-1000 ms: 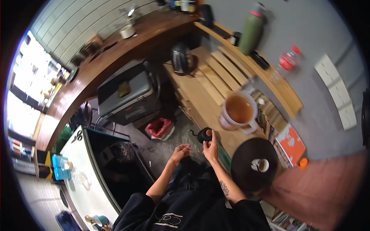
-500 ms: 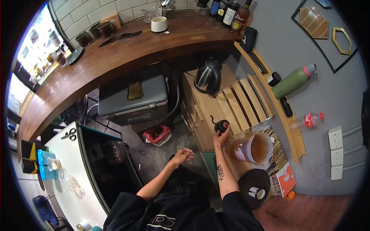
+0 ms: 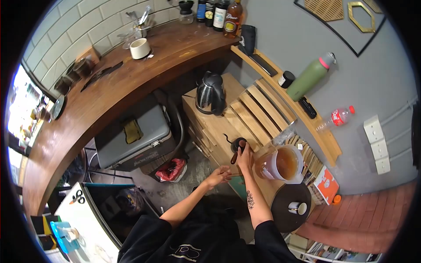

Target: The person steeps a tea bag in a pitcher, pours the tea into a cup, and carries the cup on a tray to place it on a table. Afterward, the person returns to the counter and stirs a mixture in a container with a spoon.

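My right hand (image 3: 245, 157) is closed on a small black gooseneck kettle (image 3: 239, 142), at its wooden-handled side. Its thin curved spout points to the far left, and it is over the wooden surface (image 3: 209, 140). My left hand (image 3: 219, 176) is just left of my right wrist, empty, with the fingers loosely bent and apart. Close to my right hand stands a large translucent pitcher (image 3: 266, 168) of amber-brown liquid. Beyond the small kettle is a steel electric kettle (image 3: 209, 94) with a black handle, beside a slatted wood rack (image 3: 250, 122).
A dark round tray (image 3: 285, 219) holding a white cup (image 3: 298, 207) is at my right. A grey cooler (image 3: 144, 149) sits under the curved wooden counter (image 3: 175, 61). Along the wall, a narrow ledge (image 3: 322, 136) carries a green bottle (image 3: 310, 78). Scissors (image 3: 78, 197) lie on a white top.
The view has turned, so the surroundings shift left. The gooseneck kettle has turned in my right hand, and its wooden handle now shows. My left hand has come nearer to it, fingers more spread.
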A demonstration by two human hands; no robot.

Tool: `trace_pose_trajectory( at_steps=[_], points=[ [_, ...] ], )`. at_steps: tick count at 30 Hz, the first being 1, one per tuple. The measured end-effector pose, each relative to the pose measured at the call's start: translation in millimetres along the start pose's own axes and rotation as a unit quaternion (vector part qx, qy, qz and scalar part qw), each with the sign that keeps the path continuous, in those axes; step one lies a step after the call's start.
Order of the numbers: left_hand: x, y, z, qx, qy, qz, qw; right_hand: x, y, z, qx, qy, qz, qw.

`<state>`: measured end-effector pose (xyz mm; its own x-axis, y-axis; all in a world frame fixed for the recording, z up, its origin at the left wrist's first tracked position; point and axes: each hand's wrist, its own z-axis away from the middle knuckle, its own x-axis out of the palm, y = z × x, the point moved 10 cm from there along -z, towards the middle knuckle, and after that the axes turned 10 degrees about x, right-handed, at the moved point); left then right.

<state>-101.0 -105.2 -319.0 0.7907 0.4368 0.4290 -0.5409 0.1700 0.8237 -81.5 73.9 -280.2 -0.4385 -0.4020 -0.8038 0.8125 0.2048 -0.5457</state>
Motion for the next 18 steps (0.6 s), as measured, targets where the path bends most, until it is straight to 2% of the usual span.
trace_pose_trajectory(
  at_steps=[1,3,6,8,9,10,11,12,13,14,15,16,18],
  points=[
    [10.1,8.0,-4.0,-0.005,-0.008,-0.006,1.0,-8.0,-3.9,2.9,-0.032,0.036,0.012,0.999],
    [19.9,17.8,-11.2,-0.033,0.019,-0.008,0.999,-22.9,-3.5,10.9,-0.019,0.045,-0.001,0.999],
    [26.3,-17.4,-46.9,-0.044,-0.03,0.047,0.997,-24.6,17.9,24.9,-0.028,0.102,-0.051,0.993],
    [33.5,-17.1,-52.2,-0.055,-0.028,0.043,0.997,-13.2,41.0,42.4,-0.063,0.085,-0.105,0.989],
    [32.6,-16.4,-54.2,-0.059,-0.017,0.031,0.998,-28.3,35.2,71.4,-0.137,0.102,-0.129,0.977],
    [32.3,-19.6,-53.8,-0.064,-0.007,0.019,0.998,-24.0,53.5,84.1,-0.063,0.006,-0.17,0.983],
    [37.5,-28.9,-50.7,-0.079,-0.029,0.007,0.996,-43.3,59.3,106.9,-0.094,0.042,-0.18,0.978],
    [37.4,-26.8,-52.8,-0.038,-0.02,0.038,0.998,-60.9,65.9,130.0,-0.126,0.079,-0.186,0.971],
    [37.6,-21.5,-54.7,0.004,-0.01,0.071,0.997,-76.1,83.0,149.8,-0.107,0.099,-0.189,0.971],
    [41.9,-25.2,-53.9,-0.008,-0.033,0.06,0.998,-83.4,103.8,167.1,-0.062,0.062,-0.203,0.975],
    [37.1,-22.9,-53.2,-0.002,-0.012,0.057,0.998,-86.0,127.3,182.3,-0.019,0.026,-0.22,0.975],
    [32.0,-22.5,-53.3,0.005,0.01,0.054,0.998,-94.0,153.7,198.2,-0.001,0.046,-0.227,0.973],
    [32.4,-37.4,-51.4,-0.042,-0.02,0.049,0.998,-88.6,222.6,229.7,0.074,0.026,-0.283,0.956]
  ],
)
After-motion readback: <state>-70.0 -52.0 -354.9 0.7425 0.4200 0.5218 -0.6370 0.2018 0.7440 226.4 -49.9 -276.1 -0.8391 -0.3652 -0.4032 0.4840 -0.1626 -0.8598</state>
